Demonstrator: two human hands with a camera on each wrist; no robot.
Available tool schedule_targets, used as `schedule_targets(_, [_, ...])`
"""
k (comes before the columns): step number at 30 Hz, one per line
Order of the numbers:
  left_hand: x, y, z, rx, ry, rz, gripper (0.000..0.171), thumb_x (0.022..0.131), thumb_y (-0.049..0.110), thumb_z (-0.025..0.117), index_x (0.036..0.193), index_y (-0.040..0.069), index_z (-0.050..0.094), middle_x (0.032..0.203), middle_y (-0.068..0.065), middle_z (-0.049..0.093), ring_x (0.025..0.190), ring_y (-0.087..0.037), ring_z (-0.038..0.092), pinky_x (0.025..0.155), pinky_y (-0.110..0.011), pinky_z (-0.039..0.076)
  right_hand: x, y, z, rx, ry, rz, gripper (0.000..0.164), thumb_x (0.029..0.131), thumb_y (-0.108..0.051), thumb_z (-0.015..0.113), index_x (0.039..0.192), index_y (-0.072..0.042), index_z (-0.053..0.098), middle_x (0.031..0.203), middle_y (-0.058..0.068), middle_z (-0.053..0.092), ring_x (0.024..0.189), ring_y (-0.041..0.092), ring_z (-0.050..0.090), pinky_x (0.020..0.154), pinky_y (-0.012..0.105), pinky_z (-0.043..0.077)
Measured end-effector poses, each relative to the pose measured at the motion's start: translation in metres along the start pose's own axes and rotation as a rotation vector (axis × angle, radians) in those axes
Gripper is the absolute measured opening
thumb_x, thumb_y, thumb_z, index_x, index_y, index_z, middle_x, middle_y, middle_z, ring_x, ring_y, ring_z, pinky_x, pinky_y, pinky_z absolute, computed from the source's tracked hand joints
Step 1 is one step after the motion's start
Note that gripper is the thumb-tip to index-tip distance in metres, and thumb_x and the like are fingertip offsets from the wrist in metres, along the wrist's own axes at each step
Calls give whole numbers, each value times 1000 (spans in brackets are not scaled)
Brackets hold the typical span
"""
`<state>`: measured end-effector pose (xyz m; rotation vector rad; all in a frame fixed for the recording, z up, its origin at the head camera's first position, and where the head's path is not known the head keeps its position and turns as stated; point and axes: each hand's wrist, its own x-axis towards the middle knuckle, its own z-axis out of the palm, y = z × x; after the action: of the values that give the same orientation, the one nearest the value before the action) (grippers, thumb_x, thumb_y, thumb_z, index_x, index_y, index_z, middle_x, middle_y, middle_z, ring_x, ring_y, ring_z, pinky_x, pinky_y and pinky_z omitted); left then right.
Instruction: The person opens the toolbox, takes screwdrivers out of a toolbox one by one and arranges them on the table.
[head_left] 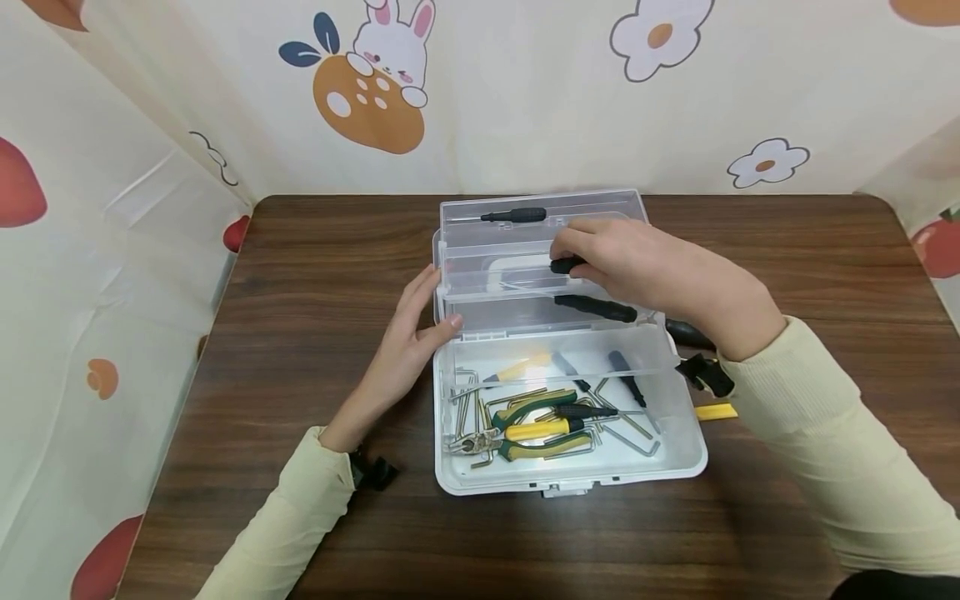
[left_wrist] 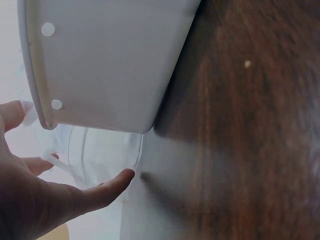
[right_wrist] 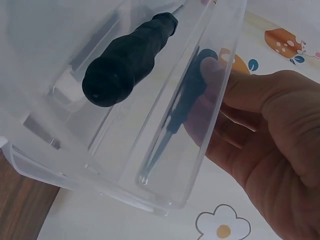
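Nearest us, the box (head_left: 495, 487) stands open on the table (head_left: 337, 267), with the pliers (head_left: 551, 449), a yellow driver (head_left: 528, 430) and hex keys (head_left: 517, 397) loose inside. Just behind, the clear trays (head_left: 510, 317) rise in tiers, a black driver (head_left: 596, 307) lying in the lowest. Our left hand (head_left: 405, 337) is at their left end, fingers extended and gripping nothing; how firmly the fingertips meet the plastic, we can't fairly tell from the blurred left-wrist view. Our right hand (head_left: 637, 262) pinches the handle of a small driver (head_left: 564, 266) at the middle tier, its shaft showing through the clear wall in the right-wrist view. To handle it well, we'd judge, we should keep that pinch light, let the shaft lie along the tier rather than across a divider, and keep our knuckles off the thin wall, while the left hand steadies the tray end without pushing. Farther back, another driver (head_left: 513, 215) lies in the top tier, before the printed curtain (head_left: 525, 125).
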<state>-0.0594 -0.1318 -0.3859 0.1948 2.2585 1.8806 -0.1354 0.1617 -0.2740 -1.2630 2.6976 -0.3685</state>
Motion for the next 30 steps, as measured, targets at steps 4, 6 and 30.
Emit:
schedule_targets(4, [0, 0, 0, 15, 6, 1, 71, 104, 22, 62, 166, 19, 28, 176, -1, 9, 145, -36, 48, 108, -49, 53, 1, 2, -1, 19, -22, 13, 22, 96, 1, 71, 118, -4, 68, 115, 11, 71, 101, 28, 71, 87, 44, 62])
schedule_targets(6, [0, 0, 0, 16, 8, 2, 71, 104, 22, 62, 166, 20, 28, 176, -2, 9, 149, -33, 43, 109, -49, 52, 2, 2, -2, 38, -48, 37, 23, 97, 1, 69, 120, -4, 68, 118, 11, 71, 104, 27, 71, 89, 44, 61])
schedule_targets(30, [0, 1, 0, 51, 20, 16, 71, 103, 22, 63, 166, 16, 30, 175, -5, 12, 160, -29, 18, 115, -55, 46, -13, -8, -32, 118, -76, 97, 27, 100, 0, 65, 124, -10, 68, 122, 6, 70, 106, 22, 67, 91, 45, 60])
